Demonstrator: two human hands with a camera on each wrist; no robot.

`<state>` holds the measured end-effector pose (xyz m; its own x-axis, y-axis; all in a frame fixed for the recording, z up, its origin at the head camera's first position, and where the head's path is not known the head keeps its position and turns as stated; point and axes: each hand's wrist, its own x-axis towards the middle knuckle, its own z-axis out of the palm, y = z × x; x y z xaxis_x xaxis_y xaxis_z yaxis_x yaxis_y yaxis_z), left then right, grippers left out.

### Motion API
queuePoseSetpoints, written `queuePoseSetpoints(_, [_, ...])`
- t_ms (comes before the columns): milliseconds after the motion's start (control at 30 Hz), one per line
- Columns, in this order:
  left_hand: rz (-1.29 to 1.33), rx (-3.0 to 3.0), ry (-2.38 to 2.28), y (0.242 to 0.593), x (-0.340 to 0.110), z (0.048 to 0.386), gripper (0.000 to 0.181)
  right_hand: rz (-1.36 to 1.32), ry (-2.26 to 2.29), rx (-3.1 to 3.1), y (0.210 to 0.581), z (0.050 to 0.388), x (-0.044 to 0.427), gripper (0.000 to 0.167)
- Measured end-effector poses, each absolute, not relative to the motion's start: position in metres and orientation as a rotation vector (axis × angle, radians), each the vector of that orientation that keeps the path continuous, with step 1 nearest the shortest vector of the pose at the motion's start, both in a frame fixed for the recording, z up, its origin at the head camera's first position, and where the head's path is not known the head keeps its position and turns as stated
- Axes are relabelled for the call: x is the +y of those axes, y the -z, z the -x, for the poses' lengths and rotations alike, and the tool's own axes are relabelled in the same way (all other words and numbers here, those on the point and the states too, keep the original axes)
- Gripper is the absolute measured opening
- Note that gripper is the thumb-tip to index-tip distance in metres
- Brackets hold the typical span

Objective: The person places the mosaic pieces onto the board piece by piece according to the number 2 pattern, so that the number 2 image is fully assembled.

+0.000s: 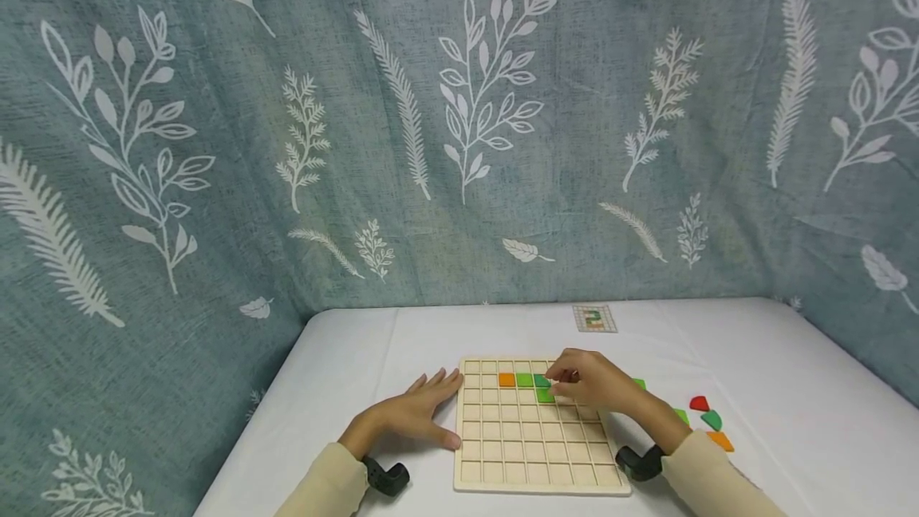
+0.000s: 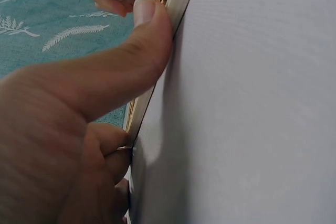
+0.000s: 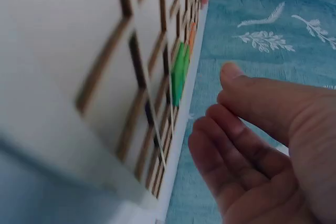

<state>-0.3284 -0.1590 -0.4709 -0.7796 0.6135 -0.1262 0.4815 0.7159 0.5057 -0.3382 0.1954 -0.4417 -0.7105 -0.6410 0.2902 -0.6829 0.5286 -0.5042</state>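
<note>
The left hand (image 1: 416,415) lies with fingers spread and fairly straight, touching the left edge of the board (image 1: 502,472). The right hand (image 1: 585,380) is over the board's far half, fingers loosely bent, thumb tip near them, with nothing seen in its hold. Beside its fingertips, an orange tile (image 1: 506,380), a green tile (image 1: 525,380) and a teal tile (image 1: 542,380) sit in one row; a second green tile (image 1: 545,396) sits in the next row, nearer the person. A card (image 1: 594,318) lies beyond the board.
</note>
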Motion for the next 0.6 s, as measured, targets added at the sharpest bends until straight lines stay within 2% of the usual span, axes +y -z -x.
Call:
queuePoseSetpoints(200, [-0.859, 2.635, -0.664, 0.469, -0.158, 0.327, 0.114, -1.111, -0.912, -2.709, 0.427, 0.332, 0.213, 0.019])
queuePoseSetpoints(600, [-0.878, 2.627, -0.666, 0.469, -0.158, 0.326, 0.113, -0.924, -0.861, -2.803, 0.407, 0.294, 0.280, 0.024])
